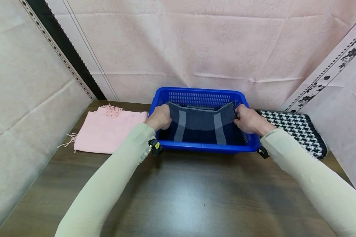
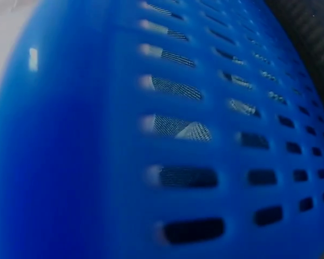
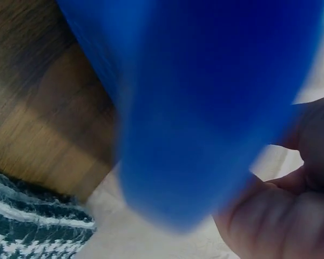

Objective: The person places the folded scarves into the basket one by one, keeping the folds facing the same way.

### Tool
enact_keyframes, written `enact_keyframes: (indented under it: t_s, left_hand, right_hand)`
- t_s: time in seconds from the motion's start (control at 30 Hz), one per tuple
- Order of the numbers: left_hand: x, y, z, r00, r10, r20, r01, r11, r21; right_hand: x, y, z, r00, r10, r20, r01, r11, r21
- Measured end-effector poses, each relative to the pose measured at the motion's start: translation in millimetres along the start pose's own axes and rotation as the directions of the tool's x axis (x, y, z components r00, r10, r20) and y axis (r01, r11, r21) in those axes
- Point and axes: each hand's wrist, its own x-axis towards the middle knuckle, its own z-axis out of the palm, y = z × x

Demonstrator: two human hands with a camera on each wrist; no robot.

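A folded navy scarf with grey stripes lies inside a blue plastic basket, its upper edge raised between my hands. My left hand grips the scarf's left corner above the basket's left side. At the right corner, my right hand pinches the cloth between thumb and fingers. The left wrist view is filled by the slotted basket wall, with cloth showing through the slots. In the right wrist view the basket's blurred corner covers part of the right hand; the scarf is hidden there.
Left of the basket lies a folded pink fringed scarf. A black-and-white houndstooth scarf is on the right, partly behind my right forearm. The brown wooden table is enclosed by pale patterned cloth hangings.
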Motion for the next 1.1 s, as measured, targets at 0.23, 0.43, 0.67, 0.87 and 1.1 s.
enact_keyframes:
  t_s: [0.23, 0.43, 0.67, 0.87, 1.1]
  left_hand:
    - [-4.0, 0.4, -2.3, 0.999, -0.007, 0.051, 0.008, 1.0, -0.01]
    - [-11.1, 1.0, -6.8, 0.998, 0.002, 0.068, 0.0, 0.999, -0.033]
    - [-21.1, 0.2, -10.5, 0.995, 0.097, 0.029, -0.097, 0.995, -0.007]
    - [-23.9, -2.1, -7.8, 0.969, 0.185, 0.164, -0.19, 0.982, 0.013]
    - [-22.1, -6.9, 1.0, 0.945, 0.168, 0.281, -0.177, 0.984, 0.008]
  right_hand:
    - [-0.9, -1.9, 0.6, 0.998, 0.056, 0.01, -0.056, 0.998, 0.031]
    - [-6.6, -4.8, -8.3, 0.998, 0.056, 0.01, -0.056, 0.997, 0.051]
    - [-11.6, -8.4, -13.8, 0.999, -0.033, -0.029, 0.035, 0.999, 0.041]
    - [-14.0, -11.1, -8.1, 0.973, -0.089, 0.214, 0.046, 0.98, 0.196]
    - [-12.6, -10.6, 1.2, 0.918, -0.122, 0.378, 0.081, 0.989, 0.122]
